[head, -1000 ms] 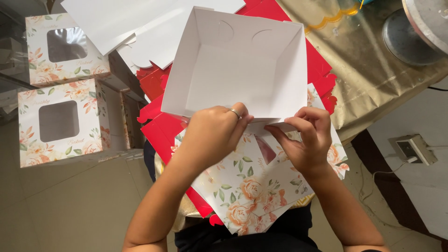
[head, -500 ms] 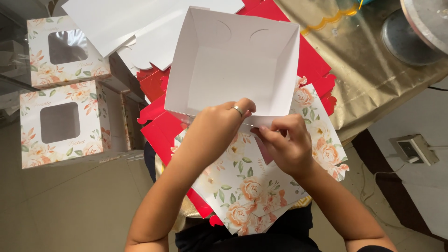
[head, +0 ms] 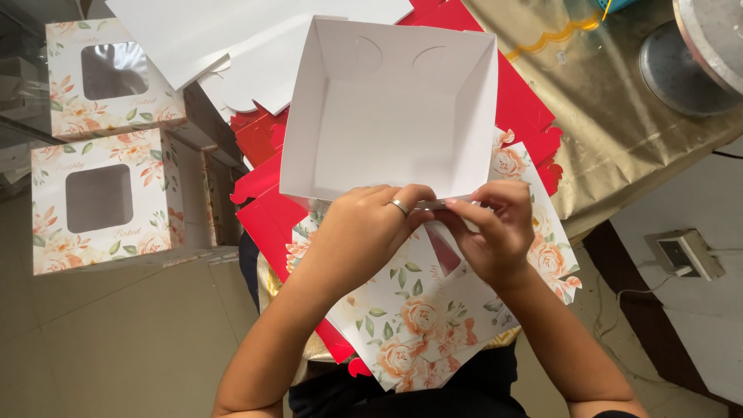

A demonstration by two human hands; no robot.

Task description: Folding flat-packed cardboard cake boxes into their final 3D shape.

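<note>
- In the person's lap, both hands work on a white box (head: pixel 391 116) that is half folded up.
- The left hand (head: pixel 364 232) and the right hand (head: pixel 487 232) each pinch the near wall of the box, close together.
- The wall could bend or crease, because it is thin card and the fingers squeeze it hard.
- The box could slip off, because it rests on a loose flowery sheet (head: pixel 418 325) and red card (head: pixel 267 217).
- The card looks smooth and stiff, white inside, with two round cut marks in the far wall.
- Two done boxes (head: pixel 108 162) stand at the left, flowery, with square clear windows.
- A shiny gold cloth (head: pixel 611 116) lies at the right.
</note>
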